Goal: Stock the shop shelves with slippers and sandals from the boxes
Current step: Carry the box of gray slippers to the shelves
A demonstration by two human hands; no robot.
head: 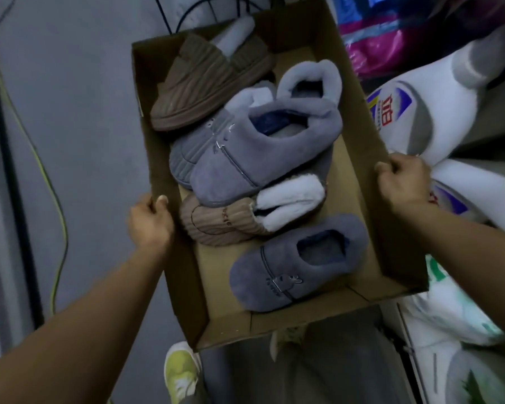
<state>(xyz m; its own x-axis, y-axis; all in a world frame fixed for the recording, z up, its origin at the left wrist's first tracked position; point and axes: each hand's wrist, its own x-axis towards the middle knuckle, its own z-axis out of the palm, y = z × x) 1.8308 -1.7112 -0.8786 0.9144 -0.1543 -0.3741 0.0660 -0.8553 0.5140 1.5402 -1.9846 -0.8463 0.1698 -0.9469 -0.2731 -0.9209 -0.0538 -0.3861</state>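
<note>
I hold an open, shallow cardboard box [359, 118] in front of me, above the floor. My left hand [149, 220] grips its left wall and my right hand [403, 182] grips its right wall. Inside lie several plush slippers: a brown ribbed one [204, 86] at the far end, a grey-blue one [254, 153] in the middle on top of others, a tan ribbed one with white lining [228, 223] under it, and a single grey-blue one [292, 263] nearest me.
White detergent bags [414, 112] and pink and blue packages [397, 33] are piled on the right. A grey floor with a yellow-green cable [53, 182] lies to the left. My yellow shoe [181, 371] shows below the box.
</note>
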